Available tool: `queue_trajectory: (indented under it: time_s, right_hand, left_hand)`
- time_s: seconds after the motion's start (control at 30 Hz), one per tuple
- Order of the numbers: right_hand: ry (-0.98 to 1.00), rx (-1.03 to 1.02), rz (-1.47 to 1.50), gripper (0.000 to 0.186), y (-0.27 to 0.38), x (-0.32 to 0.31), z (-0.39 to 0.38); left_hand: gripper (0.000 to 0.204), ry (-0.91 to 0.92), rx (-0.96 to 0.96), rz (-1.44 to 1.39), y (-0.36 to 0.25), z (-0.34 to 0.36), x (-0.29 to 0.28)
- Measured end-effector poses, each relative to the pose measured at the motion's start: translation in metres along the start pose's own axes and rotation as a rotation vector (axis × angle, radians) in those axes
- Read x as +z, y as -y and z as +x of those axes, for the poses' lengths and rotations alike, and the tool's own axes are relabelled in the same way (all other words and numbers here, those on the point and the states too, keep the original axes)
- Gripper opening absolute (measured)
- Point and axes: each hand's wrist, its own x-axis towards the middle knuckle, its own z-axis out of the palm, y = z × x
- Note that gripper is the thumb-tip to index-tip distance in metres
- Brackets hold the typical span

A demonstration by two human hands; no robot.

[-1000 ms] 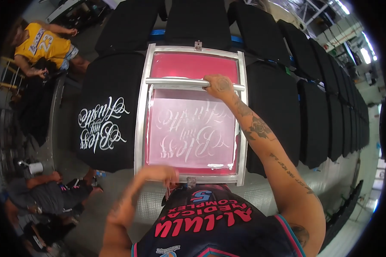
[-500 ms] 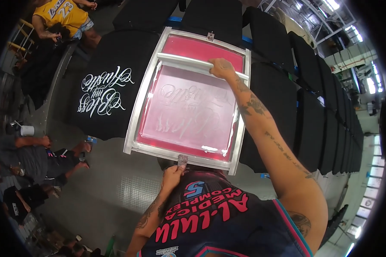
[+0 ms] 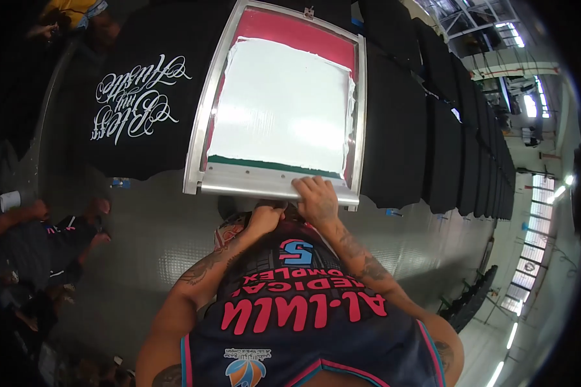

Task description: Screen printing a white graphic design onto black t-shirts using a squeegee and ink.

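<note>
A silk-screen frame point(image 3: 203, 109) with silver metal sides lies before me, its mesh dark pink. White ink point(image 3: 277, 103) coats most of the mesh in a thick sheet. At the frame's near end rests a wide squeegee point(image 3: 245, 180), metal-handled with a green blade along the ink's near edge. My right hand point(image 3: 318, 198) grips the squeegee's handle right of its middle. Close beside it, my left hand point(image 3: 266, 219) is closed just below the near edge; what its fingers hold is hidden.
Left of the frame lies a black shirt point(image 3: 129, 151) printed with white lettering. More black shirts point(image 3: 394, 138) stand in rows on the right. A white bucket point(image 3: 10, 200) and other people are at the far left.
The squeegee has come from the far part of the screen to its near end with my right hand. White ink now covers the lettering on the mesh. My view has shifted.
</note>
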Motion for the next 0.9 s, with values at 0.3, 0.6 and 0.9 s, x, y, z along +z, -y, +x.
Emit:
queue_trajectory:
  time_s: [0.3,0.6,0.9]
  right_hand:
    - [0.105,0.234,0.097,0.031,-0.073,-0.065,0.112]
    - [-0.193,-0.014,-0.137,0.034,-0.206,0.0,0.281]
    - [-0.175,-0.057,-0.017,0.042,-0.095,0.036,0.104]
  left_hand:
    - [0.064,0.406,-0.228,-0.458,0.012,0.006,-0.03]
    - [0.027,0.008,-0.128,0.043,-0.09,0.021,-0.109]
    - [0.059,-0.454,0.503,1.221,-0.103,0.102,-0.204]
